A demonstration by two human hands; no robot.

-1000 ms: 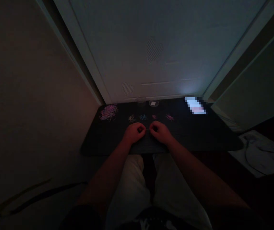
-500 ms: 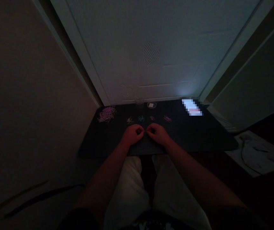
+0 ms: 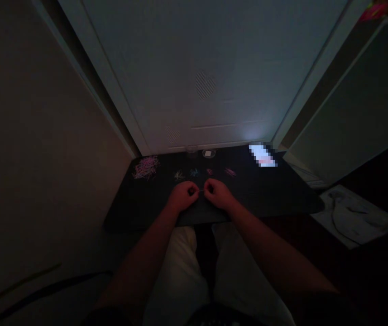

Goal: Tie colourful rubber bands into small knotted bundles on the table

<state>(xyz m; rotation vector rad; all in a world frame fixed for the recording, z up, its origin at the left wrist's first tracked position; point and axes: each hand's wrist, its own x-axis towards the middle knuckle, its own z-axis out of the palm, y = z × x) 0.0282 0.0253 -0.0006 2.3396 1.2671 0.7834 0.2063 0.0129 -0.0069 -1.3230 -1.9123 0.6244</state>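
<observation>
Over the dark table, my left hand (image 3: 184,195) and my right hand (image 3: 218,194) face each other, both closed in a pinch. A thin pale strand (image 3: 201,190) spans the small gap between the fingertips; it is too small and dim to name. Just beyond my hands lie little piles of thin pieces: a yellowish-white pile (image 3: 179,174), a blue pile (image 3: 194,172), a pink pile (image 3: 209,172) and a pinkish-purple pile (image 3: 230,172). At the far left is a larger mixed heap (image 3: 146,167), mostly pink and pale.
A clear container (image 3: 191,152) and a round clear lid (image 3: 209,154) with a white square stand at the back of the dark table (image 3: 248,194), against a white door (image 3: 166,59). A bright, pixelated screen (image 3: 262,155) lies at back right. A pale board (image 3: 353,217) is lower right.
The camera view has shifted a little, so the table appears lower and further left. My fingertips are slightly wider apart, with the pale strand now showing between them.
</observation>
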